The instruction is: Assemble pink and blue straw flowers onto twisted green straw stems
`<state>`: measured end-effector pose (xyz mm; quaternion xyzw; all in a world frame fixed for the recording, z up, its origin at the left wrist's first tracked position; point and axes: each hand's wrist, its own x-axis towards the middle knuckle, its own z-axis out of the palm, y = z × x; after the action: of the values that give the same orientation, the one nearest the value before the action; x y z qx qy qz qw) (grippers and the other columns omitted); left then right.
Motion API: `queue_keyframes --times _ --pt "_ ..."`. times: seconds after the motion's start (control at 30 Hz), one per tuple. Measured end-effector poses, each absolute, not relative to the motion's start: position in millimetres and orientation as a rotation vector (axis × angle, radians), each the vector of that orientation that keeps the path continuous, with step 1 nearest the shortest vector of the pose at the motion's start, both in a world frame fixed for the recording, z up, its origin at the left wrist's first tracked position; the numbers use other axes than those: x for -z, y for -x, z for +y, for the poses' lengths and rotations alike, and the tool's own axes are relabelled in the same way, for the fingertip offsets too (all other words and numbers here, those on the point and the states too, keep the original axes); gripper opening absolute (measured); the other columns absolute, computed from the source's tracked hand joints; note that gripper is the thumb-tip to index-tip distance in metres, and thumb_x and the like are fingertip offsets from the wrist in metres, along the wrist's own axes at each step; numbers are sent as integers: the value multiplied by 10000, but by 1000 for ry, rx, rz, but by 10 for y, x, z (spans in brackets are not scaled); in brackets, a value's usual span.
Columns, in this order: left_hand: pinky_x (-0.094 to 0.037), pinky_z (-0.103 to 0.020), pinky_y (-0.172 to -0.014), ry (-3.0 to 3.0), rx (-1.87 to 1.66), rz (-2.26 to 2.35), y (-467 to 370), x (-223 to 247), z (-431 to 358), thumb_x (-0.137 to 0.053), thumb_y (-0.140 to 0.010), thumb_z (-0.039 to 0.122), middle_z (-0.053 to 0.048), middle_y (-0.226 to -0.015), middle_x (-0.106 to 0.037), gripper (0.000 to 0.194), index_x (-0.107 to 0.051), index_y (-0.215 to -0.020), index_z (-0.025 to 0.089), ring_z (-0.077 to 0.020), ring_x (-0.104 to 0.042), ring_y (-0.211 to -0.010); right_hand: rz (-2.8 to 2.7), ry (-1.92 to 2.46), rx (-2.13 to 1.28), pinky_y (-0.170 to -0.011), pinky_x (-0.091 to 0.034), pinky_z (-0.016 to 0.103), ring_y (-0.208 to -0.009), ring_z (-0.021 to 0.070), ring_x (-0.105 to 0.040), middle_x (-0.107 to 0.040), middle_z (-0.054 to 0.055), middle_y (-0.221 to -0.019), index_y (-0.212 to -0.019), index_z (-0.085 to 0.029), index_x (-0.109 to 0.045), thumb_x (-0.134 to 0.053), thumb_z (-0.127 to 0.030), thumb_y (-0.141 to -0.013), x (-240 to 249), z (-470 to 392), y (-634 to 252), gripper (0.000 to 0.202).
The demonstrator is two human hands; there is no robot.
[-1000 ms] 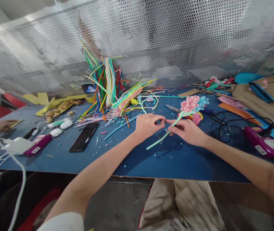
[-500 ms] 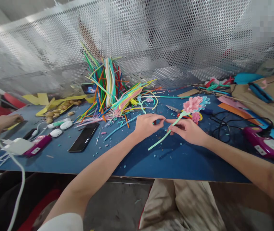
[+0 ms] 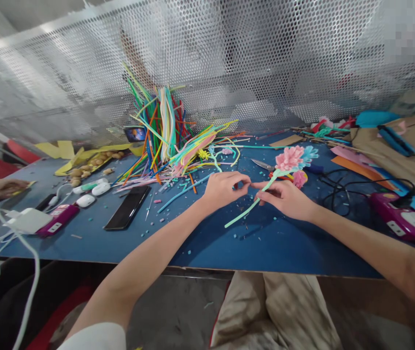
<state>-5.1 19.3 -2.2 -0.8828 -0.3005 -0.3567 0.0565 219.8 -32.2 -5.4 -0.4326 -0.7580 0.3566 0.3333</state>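
My right hand (image 3: 290, 198) is closed around the pale green stem (image 3: 243, 216) of a pipe cleaner flower. The stem slants down to the left, its lower end free above the table. Fluffy pink petals (image 3: 288, 159) top it, with light blue petals (image 3: 307, 155) beside them. Thumb and fingers of my left hand (image 3: 222, 189) meet in a pinch just left of the stem, close to my right fingertips. Whatever sits in that pinch is too small to name. Scissors (image 3: 263, 165) lie behind the flower, their handles partly covered by a small pink piece (image 3: 299, 179).
Bundled pipe cleaners (image 3: 167, 126) stand against the perforated metal panel (image 3: 266, 58). A phone (image 3: 127, 209) lies left, near a purple power strip (image 3: 58, 219) with white cables. Another purple power strip (image 3: 404, 218) is at right. Another person's hand (image 3: 3, 189) works at far left.
My hands stay almost in place. The flower head has tilted slightly left, showing more of the blue petals. The other person's hand at far left has shifted.
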Motion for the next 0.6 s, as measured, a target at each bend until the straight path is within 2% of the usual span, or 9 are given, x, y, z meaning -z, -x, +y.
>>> queue_keyframes --times 0.23,0.43,0.6 --pt "-479 -217 -666 2645 1067 -880 54 17 191 -630 -874 234 25 -823 -756 91 -722 -876 229 -89 -671 -671 -1990 1137 -926 -668 -545 290 -696 189 -708 -777 37 -781 -1244 -170 -712 -590 -422 -938 46 -329 -2198 415" --pt "-464 -202 -597 2640 1075 -927 53 25 179 -621 -893 243 7 -876 -761 103 -718 -909 215 -86 -675 -666 -1979 1126 -927 -643 -539 279 -655 177 -691 -769 29 -758 -1250 -161 -709 -595 -424 -934 31 -333 -2199 427" --pt "-531 -209 -737 2637 1105 -819 58 32 194 -615 -917 241 16 -990 -780 145 -740 -990 255 -108 -734 -869 -1958 1135 -947 -691 -548 281 -706 185 -714 -770 31 -768 -1247 -156 -709 -596 -417 -934 36 -322 -2203 423"
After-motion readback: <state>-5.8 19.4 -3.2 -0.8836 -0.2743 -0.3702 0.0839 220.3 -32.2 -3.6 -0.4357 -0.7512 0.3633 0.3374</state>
